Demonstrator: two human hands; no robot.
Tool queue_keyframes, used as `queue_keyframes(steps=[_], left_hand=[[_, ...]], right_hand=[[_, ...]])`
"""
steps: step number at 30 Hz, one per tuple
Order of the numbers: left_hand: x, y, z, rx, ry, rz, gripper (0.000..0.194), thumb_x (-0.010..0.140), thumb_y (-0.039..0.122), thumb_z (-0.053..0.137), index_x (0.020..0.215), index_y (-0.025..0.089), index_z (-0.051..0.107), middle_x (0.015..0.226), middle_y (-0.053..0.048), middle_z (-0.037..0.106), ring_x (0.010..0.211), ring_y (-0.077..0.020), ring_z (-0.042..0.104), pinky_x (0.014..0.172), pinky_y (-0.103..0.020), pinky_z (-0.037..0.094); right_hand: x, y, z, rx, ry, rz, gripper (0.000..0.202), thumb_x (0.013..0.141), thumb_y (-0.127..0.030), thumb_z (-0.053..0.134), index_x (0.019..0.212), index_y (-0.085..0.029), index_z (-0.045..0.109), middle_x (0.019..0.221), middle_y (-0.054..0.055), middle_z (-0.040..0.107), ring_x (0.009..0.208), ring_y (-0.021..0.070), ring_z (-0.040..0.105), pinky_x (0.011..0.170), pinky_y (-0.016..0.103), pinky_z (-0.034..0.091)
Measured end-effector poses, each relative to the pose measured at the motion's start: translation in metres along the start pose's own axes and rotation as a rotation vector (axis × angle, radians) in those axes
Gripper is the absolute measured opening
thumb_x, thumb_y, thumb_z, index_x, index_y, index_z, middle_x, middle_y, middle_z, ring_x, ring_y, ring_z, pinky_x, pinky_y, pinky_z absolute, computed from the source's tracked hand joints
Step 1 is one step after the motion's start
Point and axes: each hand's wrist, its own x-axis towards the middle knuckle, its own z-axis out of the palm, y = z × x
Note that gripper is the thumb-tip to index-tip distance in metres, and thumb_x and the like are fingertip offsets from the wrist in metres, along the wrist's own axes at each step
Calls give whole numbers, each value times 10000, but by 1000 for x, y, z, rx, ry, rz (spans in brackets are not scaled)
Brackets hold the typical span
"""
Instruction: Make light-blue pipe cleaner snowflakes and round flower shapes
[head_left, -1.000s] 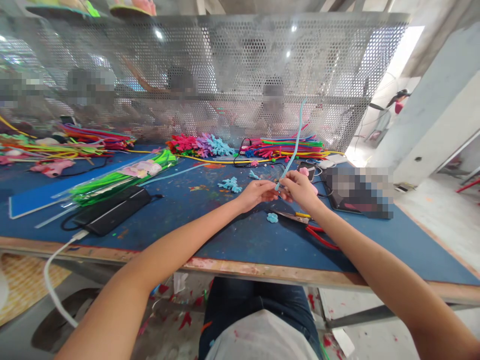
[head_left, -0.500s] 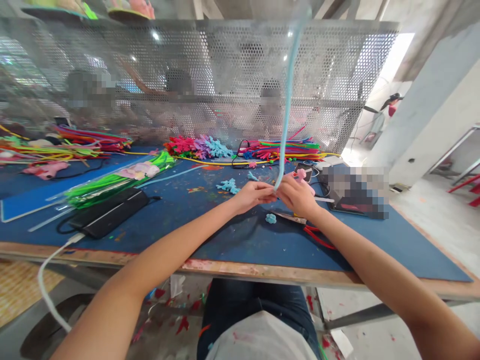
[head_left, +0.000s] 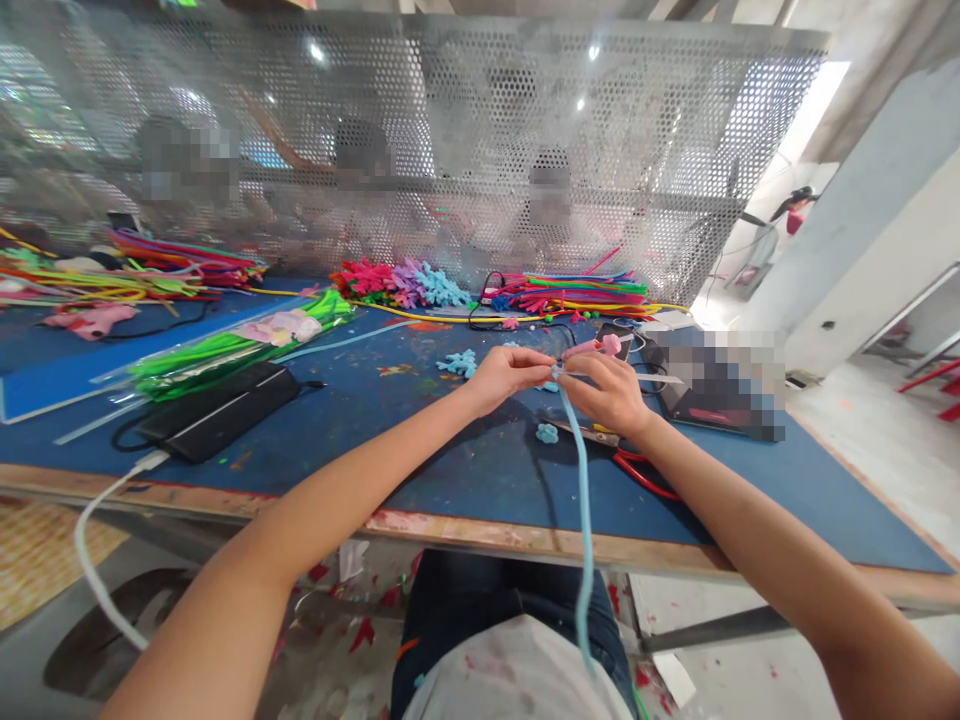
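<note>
Over the blue table my left hand (head_left: 514,377) and my right hand (head_left: 609,388) meet, fingertips pinched together on the upper end of a light blue pipe cleaner (head_left: 583,500). Its long free part hangs down past the table edge to my lap. Just below the hands lies a small light blue curled piece (head_left: 547,433). Scissors with red handles (head_left: 646,478) rest partly under my right wrist, blades pointing left. Beyond my left hand are light blue twisted pieces (head_left: 457,363). A pink object (head_left: 600,346) lies behind my right fingers.
A black power bank-like box (head_left: 225,410) with a white cable sits on the left, beside bagged green pipe cleaners (head_left: 232,355). Red, purple and blue twisted bunches (head_left: 401,284) and multicoloured pipe cleaners (head_left: 574,295) lie along the perforated metal screen (head_left: 450,130). A dark device (head_left: 720,400) is at right.
The pipe cleaner's long free part stood upright above my hands; now it hangs down toward my lap. Both hands stay together at nearly the same spot, and the right fingers have shifted.
</note>
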Motion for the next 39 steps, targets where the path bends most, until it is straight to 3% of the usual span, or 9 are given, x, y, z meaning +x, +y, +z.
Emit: queue_keyframes(steps=[7, 14, 18, 20, 21, 25, 28, 32, 39], left_hand=[[-2, 5, 2, 222, -24, 133, 286, 634, 297, 723, 839, 102, 680, 738, -47, 680, 696, -133, 622, 711, -263, 476], [0, 11, -9, 252, -198, -32, 357, 599, 315, 744, 875, 106, 659, 762, -64, 686, 714, -157, 637, 723, -311, 506], [6, 12, -20, 254, -137, -33, 367, 571, 288, 765, 871, 102, 663, 752, -68, 690, 680, -143, 638, 734, -305, 505], [7, 13, -28, 262, -71, -20, 352, 575, 281, 763, 866, 108, 668, 743, -63, 691, 664, -133, 636, 726, -287, 505], [7, 14, -32, 259, -45, -24, 343, 582, 277, 760, 869, 112, 669, 743, -61, 691, 664, -129, 637, 720, -276, 506], [-4, 12, -54, 186, -44, -114, 299, 600, 259, 753, 845, 110, 670, 744, -64, 687, 673, -125, 640, 689, -241, 514], [-16, 6, -63, 159, -118, -194, 276, 619, 265, 745, 836, 114, 663, 743, -61, 681, 658, -121, 638, 684, -247, 525], [-24, -2, -56, 158, -190, -211, 286, 632, 260, 740, 866, 125, 646, 746, -49, 670, 668, -121, 639, 682, -253, 534], [-25, -9, -43, 95, -20, -276, 263, 629, 221, 746, 850, 114, 653, 726, -56, 677, 681, -127, 650, 668, -222, 540]], right_hand=[[-3, 4, 0, -59, 57, -46, 189, 842, -196, 466, 927, -248, 627, 936, 69, 626, 849, 170, 583, 718, 292, 441], [3, 3, -3, -36, 36, -90, 172, 841, -190, 465, 897, -240, 620, 899, 68, 616, 899, 184, 569, 749, 317, 443], [-6, 6, -18, -104, -57, -213, 168, 813, -189, 506, 918, -279, 601, 962, 45, 620, 944, 191, 560, 828, 364, 422], [-17, 16, -29, -164, 7, -255, 206, 776, -188, 549, 942, -307, 575, 971, 17, 616, 943, 183, 560, 876, 384, 400], [-22, 24, -35, -210, 161, -185, 212, 754, -197, 567, 943, -293, 561, 950, 24, 610, 924, 192, 560, 862, 396, 403], [-35, 61, -45, -159, 727, 588, 298, 732, -215, 495, 1026, -173, 474, 988, 102, 542, 879, 216, 536, 752, 405, 440], [-36, 77, -31, 204, 402, 894, 275, 651, -222, 514, 919, -162, 522, 842, 49, 577, 751, 179, 545, 673, 333, 445], [-36, 72, 0, 354, -137, 899, 333, 613, -294, 580, 914, -155, 544, 790, 26, 600, 660, 158, 521, 598, 283, 403], [-37, 64, 2, -12, -140, 730, 199, 744, -382, 498, 710, -193, 448, 576, -16, 466, 516, 134, 410, 491, 247, 277]])
